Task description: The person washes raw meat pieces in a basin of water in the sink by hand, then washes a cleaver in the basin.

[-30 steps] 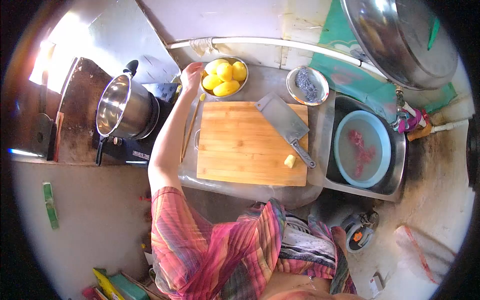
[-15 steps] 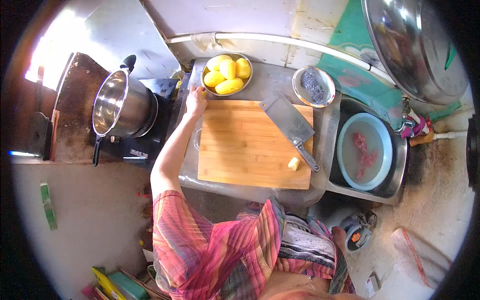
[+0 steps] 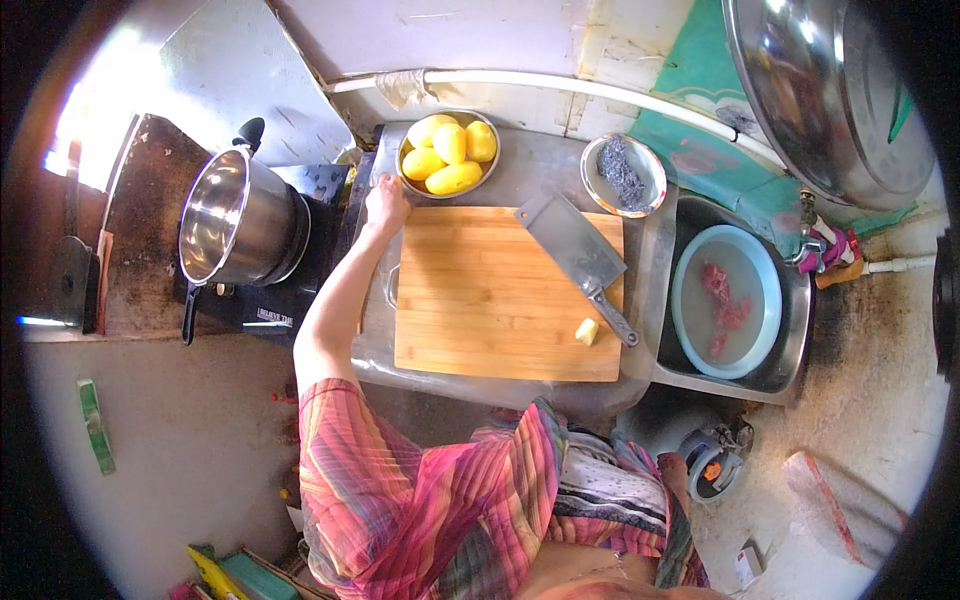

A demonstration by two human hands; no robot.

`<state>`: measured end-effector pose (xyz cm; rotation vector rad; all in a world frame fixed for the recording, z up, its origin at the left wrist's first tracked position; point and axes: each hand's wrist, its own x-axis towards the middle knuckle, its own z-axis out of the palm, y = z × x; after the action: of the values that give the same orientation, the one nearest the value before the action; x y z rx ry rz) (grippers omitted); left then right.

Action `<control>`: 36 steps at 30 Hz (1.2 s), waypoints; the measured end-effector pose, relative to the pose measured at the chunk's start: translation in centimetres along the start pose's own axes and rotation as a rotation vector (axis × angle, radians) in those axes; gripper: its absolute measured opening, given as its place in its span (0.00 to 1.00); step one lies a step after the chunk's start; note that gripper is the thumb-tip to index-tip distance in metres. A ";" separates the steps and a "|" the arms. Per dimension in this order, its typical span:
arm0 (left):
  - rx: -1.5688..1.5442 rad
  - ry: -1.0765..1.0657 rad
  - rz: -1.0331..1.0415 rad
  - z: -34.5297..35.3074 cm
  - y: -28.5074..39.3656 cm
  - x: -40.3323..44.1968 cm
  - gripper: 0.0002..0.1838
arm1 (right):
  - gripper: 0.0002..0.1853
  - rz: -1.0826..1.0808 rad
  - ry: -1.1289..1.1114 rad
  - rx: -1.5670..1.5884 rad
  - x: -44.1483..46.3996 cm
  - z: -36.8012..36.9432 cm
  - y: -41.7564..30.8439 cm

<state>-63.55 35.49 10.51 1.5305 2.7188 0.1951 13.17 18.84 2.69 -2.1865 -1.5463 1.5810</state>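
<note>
My left hand is at the upper left corner of the wooden cutting board, just below the metal bowl of yellow, peeled-looking pieces. Its fingers are curled together; what they hold, if anything, is hidden. The thin stick beside the board is mostly covered by my hand and forearm. A cleaver lies slanted on the board's right side, its handle reaching past the edge. Near the handle sits a small pale yellow chunk. My right hand does not show.
On the left, a steel pot stands on a black stove. A bowl with a steel scourer is at the back right. In the sink, a blue basin holds water and reddish pieces. A large metal pan is at the upper right.
My left hand has moved down from the yellow pieces' bowl to the board's corner, and now covers the stick's upper end. The view has shifted slightly.
</note>
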 end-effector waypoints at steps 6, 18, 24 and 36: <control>0.027 -0.086 -0.108 -0.3 0.2 0.5 0.14 | 0.10 -0.039 0.052 -0.046 2.4 1.0 7.2; -0.065 -0.274 -0.369 -0.3 0.1 2.1 0.16 | 0.12 -0.156 0.106 -0.270 2.3 1.1 6.1; -0.071 -0.146 -0.318 0.1 0.2 1.4 0.14 | 0.13 -0.196 0.037 -0.123 1.7 1.3 6.0; -1.060 -0.222 -0.363 -4.2 -1.5 2.9 0.05 | 0.13 -0.203 0.090 -0.243 2.3 1.9 7.7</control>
<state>-66.69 36.76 14.67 0.6854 2.0258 1.1275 17.04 15.68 -3.84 -2.0923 -1.9499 1.2783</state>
